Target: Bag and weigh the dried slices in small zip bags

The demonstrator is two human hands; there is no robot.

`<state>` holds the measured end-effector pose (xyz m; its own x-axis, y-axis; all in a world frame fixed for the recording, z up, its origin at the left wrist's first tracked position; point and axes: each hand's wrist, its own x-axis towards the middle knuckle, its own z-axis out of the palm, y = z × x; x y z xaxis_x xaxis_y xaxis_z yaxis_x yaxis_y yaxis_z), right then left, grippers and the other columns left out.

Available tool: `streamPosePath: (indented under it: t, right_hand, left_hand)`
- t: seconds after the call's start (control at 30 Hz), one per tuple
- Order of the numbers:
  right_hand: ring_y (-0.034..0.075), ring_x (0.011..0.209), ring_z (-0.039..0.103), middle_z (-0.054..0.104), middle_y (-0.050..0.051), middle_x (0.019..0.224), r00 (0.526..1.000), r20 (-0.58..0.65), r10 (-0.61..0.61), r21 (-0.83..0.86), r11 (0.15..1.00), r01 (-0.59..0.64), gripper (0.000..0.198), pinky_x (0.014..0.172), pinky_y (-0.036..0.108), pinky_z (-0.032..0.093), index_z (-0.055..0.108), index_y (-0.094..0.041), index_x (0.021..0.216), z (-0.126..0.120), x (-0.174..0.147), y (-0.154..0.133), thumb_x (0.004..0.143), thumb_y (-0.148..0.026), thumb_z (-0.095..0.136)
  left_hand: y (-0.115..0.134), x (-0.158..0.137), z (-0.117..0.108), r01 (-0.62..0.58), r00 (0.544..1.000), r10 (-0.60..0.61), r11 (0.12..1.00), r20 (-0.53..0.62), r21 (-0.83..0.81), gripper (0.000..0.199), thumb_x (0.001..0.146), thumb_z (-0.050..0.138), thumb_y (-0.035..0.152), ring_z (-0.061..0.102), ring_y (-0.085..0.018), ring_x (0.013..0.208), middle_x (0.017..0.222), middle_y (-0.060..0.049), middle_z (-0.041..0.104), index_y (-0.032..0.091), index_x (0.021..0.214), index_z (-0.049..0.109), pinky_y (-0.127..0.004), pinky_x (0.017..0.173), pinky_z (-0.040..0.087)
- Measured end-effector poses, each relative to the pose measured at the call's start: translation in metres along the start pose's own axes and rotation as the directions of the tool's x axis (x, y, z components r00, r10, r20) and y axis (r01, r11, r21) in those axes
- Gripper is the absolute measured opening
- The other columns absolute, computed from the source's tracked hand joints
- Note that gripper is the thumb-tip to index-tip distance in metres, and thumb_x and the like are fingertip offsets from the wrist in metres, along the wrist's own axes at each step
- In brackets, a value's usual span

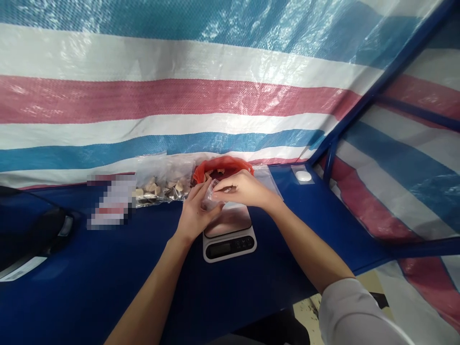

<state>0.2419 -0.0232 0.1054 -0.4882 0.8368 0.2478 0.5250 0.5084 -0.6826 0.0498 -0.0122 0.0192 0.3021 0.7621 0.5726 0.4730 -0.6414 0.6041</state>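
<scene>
- In the head view, the small clear bag (pixel 209 196) lies between our two hands, above the far part of the kitchen scale (pixel 230 247); it is just beyond the left thumb and at the right fingertips, so neither hand is clearly nearer; the crumpled film hides its long axis, which we cannot tell.
- Our left hand (pixel 197 211) comes from the near left, thumb and fingers moderately spread around the bag, holding its side.
- Our right hand (pixel 237 188) arches over from the right, fingers bunched narrowly, pinching the film; whether anything else sits in that pinch we cannot tell.
- Just beyond the hands stands the open red bag (pixel 230 162), pale pieces inside; bags of dried pieces (pixel 153 188) lie left of it on the blue tabletop (pixel 143 273).
</scene>
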Motion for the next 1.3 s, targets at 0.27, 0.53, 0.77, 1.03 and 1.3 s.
streamPosePath:
  t: [0.27, 0.53, 0.77, 1.03, 1.3]
  right_hand:
    - [0.016, 0.070, 0.067, 0.075, 0.003, 0.079, 0.974, -0.217, 0.068, 0.277, 0.961, -0.005, 0.021, 0.067, 0.028, 0.055, 0.079, -0.018, 0.087, -0.004, -0.037, 0.028, 0.084, -0.038, 0.073]
    - [0.014, 0.059, 0.065, 0.073, 0.002, 0.072, 0.889, -0.307, 0.340, 0.500, 0.852, -0.154, 0.035, 0.064, 0.030, 0.058, 0.077, -0.018, 0.078, 0.007, -0.076, 0.062, 0.070, -0.052, 0.081]
    - [0.016, 0.060, 0.066, 0.074, 0.003, 0.071, 0.855, -0.277, 0.438, 0.552, 0.801, -0.232, 0.042, 0.066, 0.032, 0.059, 0.077, -0.017, 0.077, 0.016, -0.086, 0.078, 0.064, -0.056, 0.083]
    - [0.025, 0.092, 0.075, 0.079, 0.007, 0.097, 0.825, -0.387, 0.412, 0.427, 0.873, -0.236, 0.039, 0.080, 0.040, 0.065, 0.078, -0.019, 0.094, -0.003, -0.103, 0.081, 0.078, -0.054, 0.075]
    - [0.029, 0.130, 0.060, 0.066, 0.009, 0.135, 0.940, -0.314, 0.131, -0.372, 0.894, -0.249, 0.032, 0.111, 0.047, 0.050, 0.071, -0.025, 0.120, 0.005, -0.135, 0.089, 0.095, -0.040, 0.059]
  left_hand:
    - [0.007, 0.000, -0.004, -0.071, 0.995, 0.069, 0.997, 0.078, 0.025, 0.068, 0.085, 0.070, 0.050, 0.057, -0.027, 0.130, 0.142, -0.011, 0.058, 0.025, 0.145, 0.051, -0.045, 0.112, 0.048]
    - [0.005, -0.015, -0.011, -0.065, 0.996, 0.061, 0.996, 0.070, 0.064, 0.050, 0.090, 0.066, 0.047, 0.060, -0.028, 0.126, 0.134, -0.012, 0.063, 0.021, 0.133, 0.062, -0.046, 0.111, 0.048]
    - [0.001, -0.023, -0.008, -0.058, 0.992, 0.047, 0.995, 0.119, 0.087, 0.039, 0.094, 0.058, 0.046, 0.064, -0.027, 0.121, 0.127, -0.014, 0.067, 0.018, 0.118, 0.071, -0.045, 0.107, 0.052]
    - [-0.001, -0.025, -0.029, -0.059, 0.998, 0.057, 0.980, 0.021, 0.190, 0.032, 0.096, 0.055, 0.041, 0.066, -0.026, 0.116, 0.122, -0.011, 0.070, 0.021, 0.116, 0.071, -0.044, 0.106, 0.052]
    - [-0.023, -0.054, -0.044, -0.049, 0.993, 0.006, 0.931, 0.121, 0.363, 0.045, 0.096, 0.050, 0.044, 0.064, -0.032, 0.118, 0.128, -0.015, 0.068, 0.019, 0.130, 0.064, -0.051, 0.104, 0.051]
